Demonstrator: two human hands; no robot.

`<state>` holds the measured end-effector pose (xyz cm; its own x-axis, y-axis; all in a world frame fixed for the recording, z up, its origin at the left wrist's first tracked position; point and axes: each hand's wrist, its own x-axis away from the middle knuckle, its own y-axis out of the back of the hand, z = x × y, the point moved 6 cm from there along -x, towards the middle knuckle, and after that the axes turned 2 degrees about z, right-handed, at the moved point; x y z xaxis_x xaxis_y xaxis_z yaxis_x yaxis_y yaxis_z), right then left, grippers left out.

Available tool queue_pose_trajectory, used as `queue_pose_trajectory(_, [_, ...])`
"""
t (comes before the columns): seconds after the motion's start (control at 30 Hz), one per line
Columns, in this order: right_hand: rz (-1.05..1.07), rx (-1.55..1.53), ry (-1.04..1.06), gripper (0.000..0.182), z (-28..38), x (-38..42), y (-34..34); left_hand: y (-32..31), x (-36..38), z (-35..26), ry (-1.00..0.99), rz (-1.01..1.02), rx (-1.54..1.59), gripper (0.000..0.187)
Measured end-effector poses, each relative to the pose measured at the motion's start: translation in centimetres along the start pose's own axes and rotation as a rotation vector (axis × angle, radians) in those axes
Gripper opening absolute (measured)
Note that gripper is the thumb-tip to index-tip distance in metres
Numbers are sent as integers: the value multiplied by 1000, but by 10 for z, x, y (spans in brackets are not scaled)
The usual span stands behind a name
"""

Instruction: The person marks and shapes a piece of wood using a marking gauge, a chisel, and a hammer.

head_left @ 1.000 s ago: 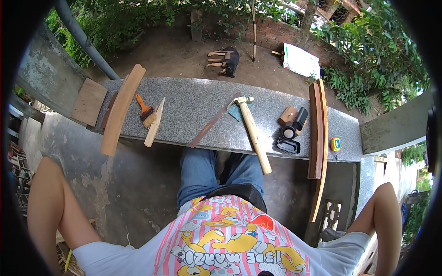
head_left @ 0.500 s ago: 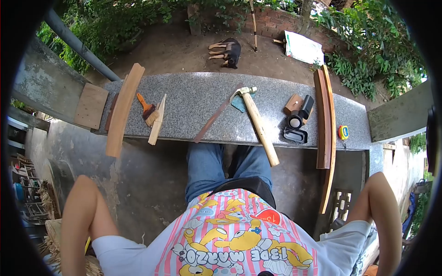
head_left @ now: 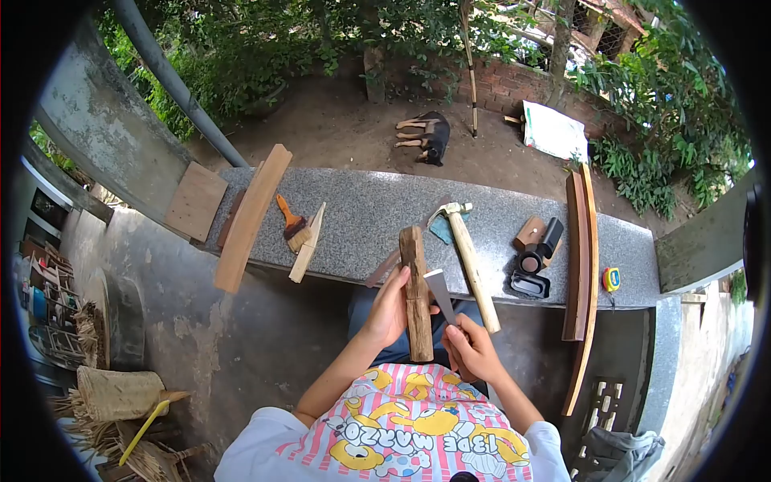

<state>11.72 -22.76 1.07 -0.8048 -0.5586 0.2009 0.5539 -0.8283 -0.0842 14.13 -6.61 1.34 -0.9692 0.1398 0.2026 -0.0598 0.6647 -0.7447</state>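
Observation:
My left hand [head_left: 387, 312] is closed around a rough, weathered wooden block [head_left: 417, 297], held upright in front of my lap. In my right hand [head_left: 472, 350] is a chisel [head_left: 439, 291], its flat metal blade slanting up and left beside the block. The fingers wrap round the chisel's handle, which is mostly hidden. Just beyond the hands, a hammer [head_left: 473, 267] with a pale wooden handle lies on the grey stone bench [head_left: 361, 186], its handle end jutting over the near edge. A small blue-green piece [head_left: 441, 231] lies by its head.
Left on the bench are a long plank [head_left: 255, 215], a paintbrush [head_left: 295, 228] and pale wood pieces [head_left: 309, 245]. To the right are a black tool [head_left: 549, 238] with a brown block, long wooden strips [head_left: 576, 265] and a tape measure [head_left: 611, 279]. Beyond, a dog [head_left: 430, 136] lies on the dirt.
Both hands, out of sight before, have come up to the middle, bringing the wooden block in the left and the chisel in the right. The camera view has shifted; the bench items look unmoved.

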Motion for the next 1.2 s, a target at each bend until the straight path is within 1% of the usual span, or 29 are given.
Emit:
queue_pose_trajectory(0.03, [28,22,-16,29,7,5,-4,-8,3,-3,-36,-52,-51,34])
queue_pose_trajectory(0.07, [28,17,-18,29,12,7,-6,-12,6,-7,-96,-40,-148,37])
queue_pose_trajectory(0.1, [-18,127,-12,30,18,8,-4,-14,10,-9,-157,-30,-243,39])
queue_pose_trajectory(0.13, [-62,238,-10,31,24,10,-3,-13,12,-10,-153,-37,-241,39])
queue_pose_trajectory(0.2, [-51,262,-41,31,34,15,-8,-16,21,-11,-203,17,-382,41])
queue_pose_trajectory(0.3, [-27,264,-86,32,27,22,-19,-23,33,-11,-229,-4,-314,41])
queue_pose_trajectory(0.33, [-38,262,-52,32,28,24,-24,-26,36,-11,-222,-9,-308,41])
queue_pose_trajectory(0.4, [-54,285,15,32,30,26,-31,-32,43,-18,-287,-1,-446,33])
queue_pose_trajectory(0.43, [-56,285,11,32,29,27,-32,-34,45,-19,-283,0,-444,33])
queue_pose_trajectory(0.5, [-57,295,20,31,30,28,-34,-35,50,-25,-344,-27,-541,38])
queue_pose_trajectory(0.53, [-52,294,16,31,33,28,-36,-30,51,-22,-324,9,-554,42])
queue_pose_trajectory(0.57, [-43,283,-23,32,36,27,-37,-27,52,-21,-323,3,-554,42])
queue_pose_trajectory(0.63, [-32,273,-63,32,38,26,-39,-27,55,-23,-378,44,-582,42])
queue_pose_trajectory(0.7, [-20,269,5,33,41,25,-42,-26,58,-27,-395,40,-598,42])
queue_pose_trajectory(0.8, [-40,281,34,34,37,22,-42,-27,58,-30,-376,35,-608,41])
queue_pose_trajectory(0.87, [-40,299,32,34,37,21,-42,-26,58,-30,-362,-19,-573,39])
queue_pose_trajectory(1.13, [-50,270,41,34,36,16,-41,-30,55,-30,-403,-72,-580,33])
queue_pose_trajectory(1.2, [-70,264,77,33,35,16,-40,-30,54,-30,-402,-87,-570,32])
